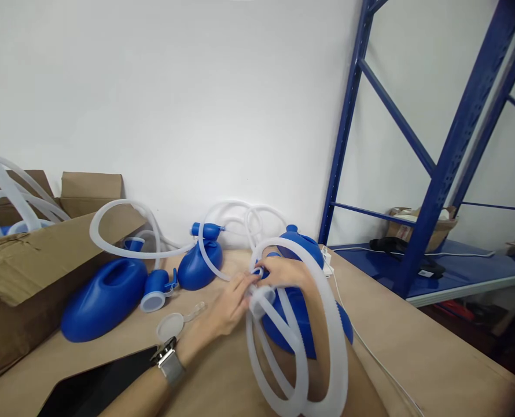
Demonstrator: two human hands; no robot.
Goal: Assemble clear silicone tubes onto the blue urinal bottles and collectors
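Note:
Both my hands meet in front of a blue bottle [286,327] that lies on the table, partly covered by my right arm. My left hand [231,304], with a watch on its wrist, has its fingers closed on a translucent white hose [335,324]. Opposite it, my right hand [283,271] pinches around a pale ring [258,271] at the hose end, where some blue shows. A clear round cup-shaped piece [261,302] hangs just below the fingers. Large hose loops drop in front of my right forearm. Exactly how the parts fit together is hidden by my fingers.
More blue bottles [105,298] with hoses stand along the wall. A cardboard box [23,313] with hoses is at left. A translucent cap [170,327] and a black flat panel [101,385] lie near my left arm. Blue shelving [435,191] stands right; a white cable [379,359] crosses the table.

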